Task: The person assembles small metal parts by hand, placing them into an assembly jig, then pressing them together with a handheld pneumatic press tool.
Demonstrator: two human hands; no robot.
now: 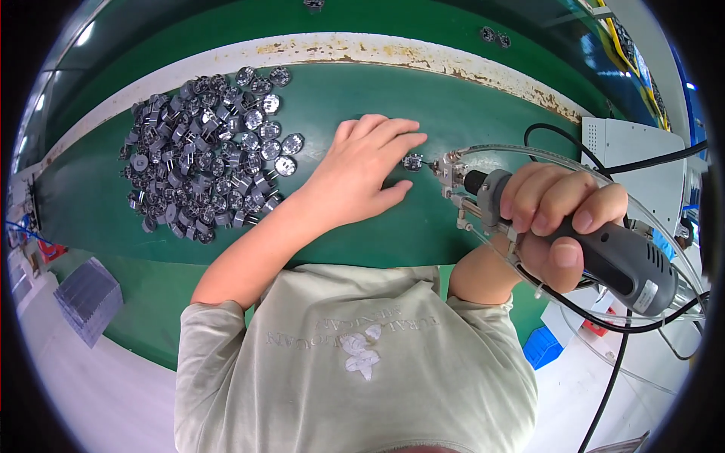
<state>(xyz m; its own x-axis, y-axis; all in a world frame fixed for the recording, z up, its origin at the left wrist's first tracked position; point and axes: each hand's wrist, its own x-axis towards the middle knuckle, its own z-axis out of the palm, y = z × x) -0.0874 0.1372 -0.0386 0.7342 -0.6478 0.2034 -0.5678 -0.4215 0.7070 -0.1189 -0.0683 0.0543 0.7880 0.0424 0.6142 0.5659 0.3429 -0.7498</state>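
Observation:
In my closed right hand (559, 219) is a grey and black electric screwdriver (604, 257) with a metal head and tubing at its front. Its thin tip points left at a small dark round part with metal bits (412, 161) on the green bench top; whether they touch, I cannot tell. Around that part's left side lies my left hand (370, 166), palm down, fingers and thumb spread. The part sits between forefinger and thumb, and no grip on it shows. Left of my left forearm is a big heap of similar dark parts (200, 155), many with pins.
A white rail with chipped paint (332, 50) borders the far side of the green bench (340, 90). At the right stands a pale metal box (634, 162), with black cables (555, 128) and a clear hose near the tool. A blue bin (542, 347) is lower right.

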